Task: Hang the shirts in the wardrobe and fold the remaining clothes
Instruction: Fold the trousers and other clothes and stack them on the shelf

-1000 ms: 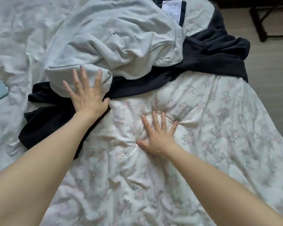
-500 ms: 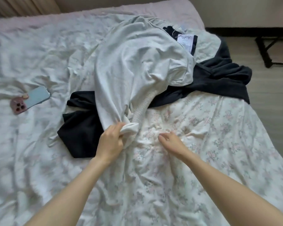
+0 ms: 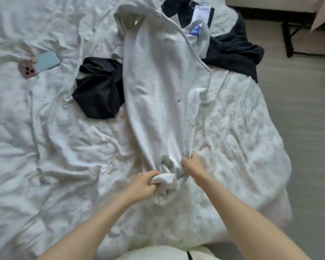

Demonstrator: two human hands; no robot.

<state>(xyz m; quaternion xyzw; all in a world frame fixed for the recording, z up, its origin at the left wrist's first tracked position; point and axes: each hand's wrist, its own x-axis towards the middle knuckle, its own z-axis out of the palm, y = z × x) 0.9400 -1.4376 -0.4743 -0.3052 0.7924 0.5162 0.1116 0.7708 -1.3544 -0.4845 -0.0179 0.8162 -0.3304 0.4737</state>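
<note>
The left hand point(image 3: 143, 182) grips the hem of the white top point(image 3: 158, 91), and the right hand point(image 3: 192, 165) pinches its edge beside it. The top lies stretched up the bed point(image 3: 36, 147). If pulled, it may drag the dark clothes point(image 3: 99, 91) under it, maybe two. One phone point(image 3: 38, 64) lies far left of the top.

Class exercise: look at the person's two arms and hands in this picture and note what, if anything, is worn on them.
Both forearms are bare up to the frame edge: no sleeves show. The left hand and right hand wear no gloves, and no rings, watch or bracelets are visible on the fingers or wrists. Whether the nails are painted cannot be told.
</note>
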